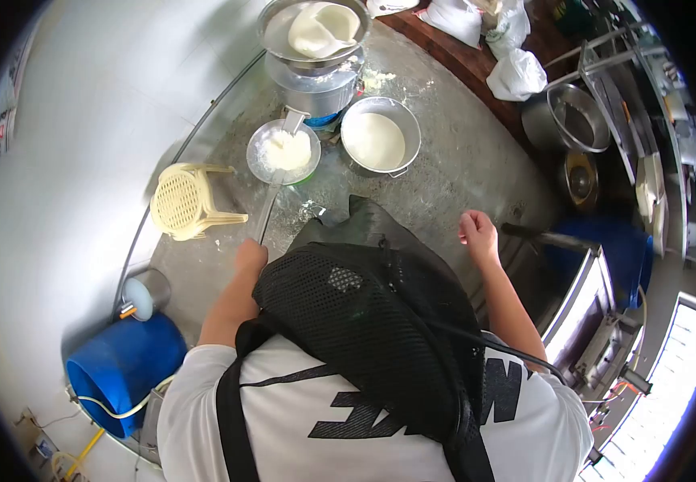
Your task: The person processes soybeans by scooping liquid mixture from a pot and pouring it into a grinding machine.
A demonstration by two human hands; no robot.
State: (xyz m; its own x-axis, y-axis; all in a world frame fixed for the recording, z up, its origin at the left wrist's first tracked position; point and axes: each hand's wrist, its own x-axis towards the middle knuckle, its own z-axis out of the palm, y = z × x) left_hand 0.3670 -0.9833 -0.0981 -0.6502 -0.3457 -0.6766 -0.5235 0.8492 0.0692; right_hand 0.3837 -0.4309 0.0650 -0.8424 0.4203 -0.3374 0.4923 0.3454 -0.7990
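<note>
My left hand (251,255) is closed round the near end of a long metal handle (267,213). That handle runs up to a round bowl (255,170) with white powder (286,150) in it. A flat metal piece (294,120) rests over the bowl's far rim. Out to the right, my right hand (479,233) is held above the floor, its fingers curled in with nothing visible in them. Right of the bowl stands a metal pot (414,140) with a pale, smooth content. Black mesh material (340,289) covers the middle, below both hands.
Behind the bowl, a wide basin (266,34) of white dough sits on a metal pot (316,92). A cream plastic stool (179,201) and a blue barrel (127,361) are at left. White bags (516,75), a large pot (540,120) and metal racks (605,96) line the right.
</note>
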